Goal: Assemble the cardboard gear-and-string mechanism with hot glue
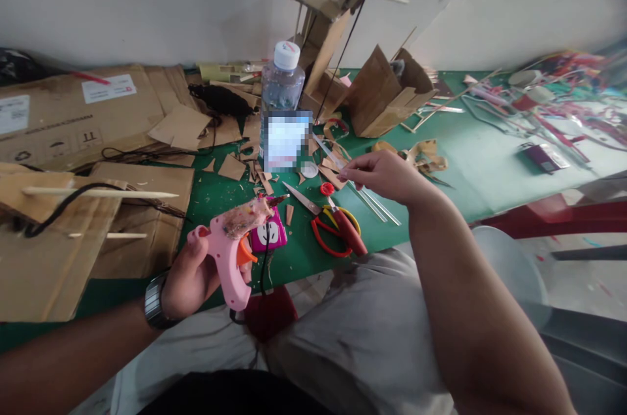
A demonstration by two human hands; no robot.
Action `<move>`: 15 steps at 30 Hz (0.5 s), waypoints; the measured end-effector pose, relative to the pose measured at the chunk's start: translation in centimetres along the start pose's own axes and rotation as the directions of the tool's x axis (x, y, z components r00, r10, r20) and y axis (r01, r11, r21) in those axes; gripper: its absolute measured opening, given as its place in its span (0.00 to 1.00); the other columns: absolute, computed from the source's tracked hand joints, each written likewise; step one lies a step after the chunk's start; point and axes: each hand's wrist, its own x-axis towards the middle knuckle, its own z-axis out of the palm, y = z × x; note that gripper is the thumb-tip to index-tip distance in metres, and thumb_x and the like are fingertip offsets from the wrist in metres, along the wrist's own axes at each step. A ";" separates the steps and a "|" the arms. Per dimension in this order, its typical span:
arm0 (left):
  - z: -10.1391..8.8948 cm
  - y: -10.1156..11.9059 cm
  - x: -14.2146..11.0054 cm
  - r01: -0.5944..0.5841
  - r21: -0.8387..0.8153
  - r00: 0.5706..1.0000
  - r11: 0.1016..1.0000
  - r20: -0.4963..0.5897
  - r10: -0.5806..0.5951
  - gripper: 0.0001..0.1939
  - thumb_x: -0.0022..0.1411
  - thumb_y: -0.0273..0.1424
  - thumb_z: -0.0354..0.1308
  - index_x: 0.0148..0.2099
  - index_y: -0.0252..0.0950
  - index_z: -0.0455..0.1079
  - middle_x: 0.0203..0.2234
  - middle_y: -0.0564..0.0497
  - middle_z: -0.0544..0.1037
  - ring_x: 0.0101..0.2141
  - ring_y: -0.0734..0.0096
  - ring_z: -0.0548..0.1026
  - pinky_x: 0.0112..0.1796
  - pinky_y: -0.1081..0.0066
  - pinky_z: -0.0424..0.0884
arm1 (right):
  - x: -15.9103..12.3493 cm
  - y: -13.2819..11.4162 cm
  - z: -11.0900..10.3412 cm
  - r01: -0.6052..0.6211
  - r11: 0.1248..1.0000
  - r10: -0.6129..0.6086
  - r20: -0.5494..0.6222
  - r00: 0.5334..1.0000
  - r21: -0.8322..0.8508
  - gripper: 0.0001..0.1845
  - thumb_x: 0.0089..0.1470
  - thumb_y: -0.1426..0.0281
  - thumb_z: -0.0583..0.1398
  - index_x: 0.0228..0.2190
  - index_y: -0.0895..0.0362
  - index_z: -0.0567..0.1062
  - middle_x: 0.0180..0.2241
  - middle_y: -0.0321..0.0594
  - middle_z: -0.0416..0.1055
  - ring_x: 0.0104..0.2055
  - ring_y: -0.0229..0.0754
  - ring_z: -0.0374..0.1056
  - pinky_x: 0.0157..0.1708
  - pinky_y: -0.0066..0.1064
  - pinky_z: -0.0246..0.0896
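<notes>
Pale wall [147, 3] borders green table [470, 160] beyond the glue gun [224, 255]

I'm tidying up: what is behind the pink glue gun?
Behind the glue gun, a magenta box with a printed face partly shows on the green tabletop. The box's upper left is covered, so that part cannot be seen.

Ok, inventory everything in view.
Plastic glue gun: 1, pink, left of centre
Metal scissors: 1, red and yellow handles, centre
Slim tool: 1, red handle, overlapping scissors
Square smiley box: 1, magenta, behind glue gun
Thin sticks: several, clear, right of scissors
Plastic bottle: 1, clear, white cap, behind scissors
Wheeled cardboard structure: 1, brown, behind bottle
Open cardboard box: 1, brown, right of bottle
Cardboard pieces: many, brown, left
Tabletop: 1, green, underneath
Blurred clutter: uncountable, multicoloured, far right
Left hand: 1, holding glue gun
Right hand: 1, near sticks
</notes>
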 end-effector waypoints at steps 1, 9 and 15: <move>0.0 0.0 0.0 -0.001 0.007 1.000 1.000 -0.001 0.001 0.33 0.57 0.57 0.73 0.53 0.37 0.79 0.31 0.46 0.84 0.27 0.60 0.82 0.30 0.65 0.79 | 0.0 0.1 0.0 -0.007 1.000 0.007 0.002 1.000 -0.003 0.20 0.56 0.52 0.66 0.32 0.56 0.87 0.22 0.37 0.75 0.23 0.37 0.62 0.26 0.33 0.51; 0.3 0.0 0.2 -0.045 0.040 0.998 0.998 0.049 0.043 0.29 0.60 0.57 0.71 0.48 0.37 0.83 0.30 0.46 0.86 0.27 0.59 0.84 0.28 0.67 0.81 | 0.3 0.3 0.3 -0.012 1.000 0.011 0.067 0.998 0.015 0.18 0.63 0.53 0.63 0.33 0.55 0.79 0.24 0.37 0.76 0.25 0.39 0.64 0.27 0.31 0.56; 0.7 0.0 0.3 -0.086 0.031 0.995 0.996 0.044 0.085 0.27 0.60 0.55 0.72 0.48 0.37 0.84 0.30 0.47 0.86 0.26 0.60 0.84 0.28 0.68 0.81 | 0.3 -0.2 0.4 0.010 0.998 -0.004 0.086 0.996 -0.063 0.21 0.67 0.57 0.58 0.24 0.54 0.70 0.23 0.37 0.75 0.26 0.39 0.66 0.31 0.32 0.58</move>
